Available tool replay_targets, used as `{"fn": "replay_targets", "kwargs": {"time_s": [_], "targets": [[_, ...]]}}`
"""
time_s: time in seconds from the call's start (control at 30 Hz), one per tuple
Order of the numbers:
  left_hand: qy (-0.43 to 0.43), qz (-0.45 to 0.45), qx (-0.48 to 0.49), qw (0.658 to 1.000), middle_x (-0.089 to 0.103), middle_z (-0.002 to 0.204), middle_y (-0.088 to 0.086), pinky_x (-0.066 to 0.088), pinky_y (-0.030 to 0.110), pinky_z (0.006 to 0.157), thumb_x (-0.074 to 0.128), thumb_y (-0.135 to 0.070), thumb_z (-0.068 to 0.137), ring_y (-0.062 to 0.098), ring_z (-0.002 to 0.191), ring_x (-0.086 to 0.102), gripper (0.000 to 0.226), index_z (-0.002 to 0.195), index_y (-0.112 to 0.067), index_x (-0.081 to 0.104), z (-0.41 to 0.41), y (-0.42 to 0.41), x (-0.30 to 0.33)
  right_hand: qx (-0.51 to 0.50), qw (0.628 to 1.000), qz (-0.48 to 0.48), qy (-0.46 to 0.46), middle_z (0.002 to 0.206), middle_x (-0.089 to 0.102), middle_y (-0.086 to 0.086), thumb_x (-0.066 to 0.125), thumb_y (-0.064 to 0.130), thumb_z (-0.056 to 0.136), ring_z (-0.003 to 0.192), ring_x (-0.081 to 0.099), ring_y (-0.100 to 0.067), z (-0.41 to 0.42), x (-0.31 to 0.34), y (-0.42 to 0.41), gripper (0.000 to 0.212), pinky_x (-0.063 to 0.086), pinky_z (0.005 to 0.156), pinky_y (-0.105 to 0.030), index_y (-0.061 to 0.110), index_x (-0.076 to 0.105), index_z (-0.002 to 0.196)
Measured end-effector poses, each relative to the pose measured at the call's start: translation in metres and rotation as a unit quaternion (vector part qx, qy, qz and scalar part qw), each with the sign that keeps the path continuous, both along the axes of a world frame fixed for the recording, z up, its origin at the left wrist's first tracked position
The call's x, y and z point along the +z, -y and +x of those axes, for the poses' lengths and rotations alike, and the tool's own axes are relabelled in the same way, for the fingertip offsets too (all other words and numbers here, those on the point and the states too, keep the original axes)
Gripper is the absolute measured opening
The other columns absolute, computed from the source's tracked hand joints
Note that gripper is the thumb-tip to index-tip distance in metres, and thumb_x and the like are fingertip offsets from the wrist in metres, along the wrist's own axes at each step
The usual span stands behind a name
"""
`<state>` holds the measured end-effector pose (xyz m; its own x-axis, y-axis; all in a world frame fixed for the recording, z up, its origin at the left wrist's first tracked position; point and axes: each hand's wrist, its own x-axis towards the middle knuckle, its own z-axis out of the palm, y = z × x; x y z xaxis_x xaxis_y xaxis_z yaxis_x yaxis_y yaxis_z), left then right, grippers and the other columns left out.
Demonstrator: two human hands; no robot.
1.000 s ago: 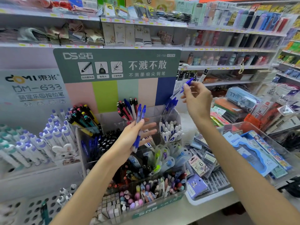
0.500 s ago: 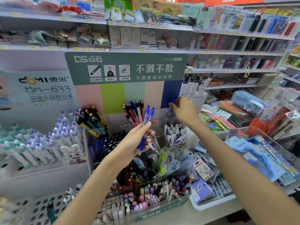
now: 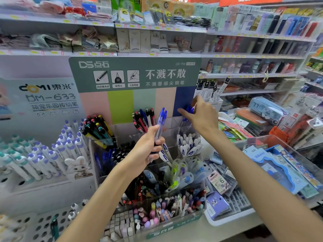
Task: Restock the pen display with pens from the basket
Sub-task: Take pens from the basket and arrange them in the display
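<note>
My left hand [image 3: 148,147] grips two blue pens [image 3: 161,119] upright in front of the clear tiered pen display [image 3: 174,123]. My right hand [image 3: 201,114] reaches to the display's top right compartment and pinches a blue pen [image 3: 189,109] standing among the other blue pens there. Red and black pens [image 3: 143,119] fill the compartment to the left of it. White pens marked A [image 3: 187,144] stand one tier lower. No basket is in view.
A rack of purple-capped white pens [image 3: 52,151] stands at the left. Black pens with coloured tips [image 3: 97,128] lean beside it. A tray of erasers and small pens [image 3: 153,217] sits in front. Clear bins of packaged stationery [image 3: 272,163] are at the right, shelves above.
My right hand came down with a blue pen from the air to the top right compartment. My left hand rose a little and closed tighter round its two pens.
</note>
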<state>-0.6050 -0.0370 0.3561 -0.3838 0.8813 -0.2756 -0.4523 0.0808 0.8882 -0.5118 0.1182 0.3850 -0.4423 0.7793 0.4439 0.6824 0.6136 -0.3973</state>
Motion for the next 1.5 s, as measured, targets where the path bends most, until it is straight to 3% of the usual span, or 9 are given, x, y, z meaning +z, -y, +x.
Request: {"fn": "replay_targets", "kwargs": {"time_s": [0.2, 0.33, 0.53, 0.7, 0.9, 1.07, 1.27, 1.37, 1.5], "targets": [[-0.036, 0.002, -0.027, 0.999, 0.034, 0.055, -0.008, 0.016, 0.014, 0.033, 0.03, -0.031, 0.103, 0.002, 0.037, 0.025, 0.022, 0.098, -0.021, 0.048, 0.019, -0.013, 0.0, 0.194, 0.915, -0.332, -0.123, 0.06, 0.057, 0.007, 0.05, 0.039, 0.096, 0.046, 0.046, -0.005, 0.009, 0.007, 0.04, 0.031, 0.037, 0.044, -0.015, 0.021, 0.061, 0.073], [-0.138, -0.005, -0.013, 0.99, 0.061, 0.08, -0.001, 0.05, 0.022, 0.056, 0.035, -0.028, 0.104, 0.012, 0.066, 0.057, 0.025, 0.107, -0.013, 0.055, 0.032, -0.022, 0.004, 0.179, 0.887, -0.38, -0.192, 0.058, 0.06, 0.004, 0.052, 0.027, 0.097, 0.046, 0.05, -0.004, 0.024, 0.004, 0.035, 0.025, 0.038, 0.044, -0.012, 0.012, 0.067, 0.083], [-0.359, 0.031, 0.009, 0.933, 0.064, 0.107, -0.013, 0.047, 0.014, 0.081, 0.051, -0.036, 0.096, -0.013, 0.087, 0.055, 0.029, 0.121, -0.027, 0.063, 0.022, -0.028, 0.02, 0.104, 0.859, -0.375, -0.333, 0.083, 0.064, -0.005, 0.051, 0.028, 0.097, 0.052, 0.056, -0.003, 0.053, 0.01, 0.009, 0.023, 0.044, 0.05, -0.014, 0.013, 0.07, 0.1], [-0.377, 0.091, 0.103, 0.916, 0.071, 0.097, -0.004, 0.052, 0.022, 0.084, 0.057, -0.017, 0.095, 0.006, 0.087, 0.068, 0.028, 0.121, -0.009, 0.061, 0.009, -0.057, 0.037, 0.07, 0.851, -0.367, -0.368, 0.086, 0.061, -0.006, 0.051, 0.028, 0.098, 0.05, 0.054, -0.003, 0.071, 0.004, -0.002, 0.023, 0.043, 0.048, -0.013, 0.013, 0.068, 0.1], [-0.54, 0.069, 0.116, 0.831, 0.064, 0.105, -0.001, 0.05, 0.04, 0.087, 0.053, -0.024, 0.097, 0.018, 0.094, 0.06, 0.02, 0.11, -0.015, 0.064, 0.014, -0.093, 0.026, 0.051, 0.857, -0.352, -0.374, 0.076, 0.057, 0.0, 0.049, 0.026, 0.098, 0.055, 0.052, -0.007, 0.082, -0.001, -0.001, 0.026, 0.043, 0.051, -0.014, 0.009, 0.067, 0.106], [-0.564, 0.044, 0.137, 0.813, 0.072, 0.089, -0.002, 0.054, 0.036, 0.079, 0.067, -0.026, 0.088, 0.015, 0.083, 0.066, 0.015, 0.099, -0.018, 0.071, 0.009, -0.103, 0.005, 0.048, 0.862, -0.334, -0.38, 0.076, 0.058, 0.002, 0.05, 0.025, 0.098, 0.057, 0.053, -0.007, 0.087, -0.003, 0.001, 0.024, 0.044, 0.052, -0.015, 0.01, 0.067, 0.105], [-0.742, -0.046, 0.066, 0.666, 0.073, 0.095, -0.001, 0.052, 0.037, 0.071, 0.071, -0.025, 0.081, 0.029, 0.088, 0.067, 0.073, 0.141, -0.031, 0.029, 0.002, -0.106, 0.014, 0.047, 0.855, -0.338, -0.39, 0.076, 0.057, 0.002, 0.051, 0.024, 0.098, 0.055, 0.053, -0.007, 0.091, -0.005, -0.001, 0.019, 0.043, 0.05, -0.014, 0.014, 0.067, 0.097], [-0.805, -0.031, 0.049, 0.59, 0.072, 0.095, 0.005, 0.049, 0.035, 0.063, 0.065, -0.021, 0.085, 0.034, 0.079, 0.066, 0.07, 0.142, -0.033, 0.026, -0.002, -0.108, 0.015, 0.041, 0.854, -0.338, -0.393, 0.075, 0.057, 0.002, 0.051, 0.024, 0.098, 0.056, 0.052, -0.008, 0.092, -0.007, -0.002, 0.02, 0.043, 0.05, -0.014, 0.012, 0.067, 0.1], [-0.818, -0.001, 0.032, 0.574, 0.073, 0.093, 0.007, 0.056, 0.039, 0.068, 0.065, -0.02, 0.088, 0.032, 0.077, 0.068, 0.066, 0.143, -0.033, 0.03, -0.007, -0.105, 0.004, 0.038, 0.856, -0.337, -0.391, 0.079, 0.059, 0.001, 0.051, 0.025, 0.098, 0.056, 0.052, -0.007, 0.094, -0.009, -0.003, 0.021, 0.043, 0.05, -0.013, 0.011, 0.067, 0.103]]}}
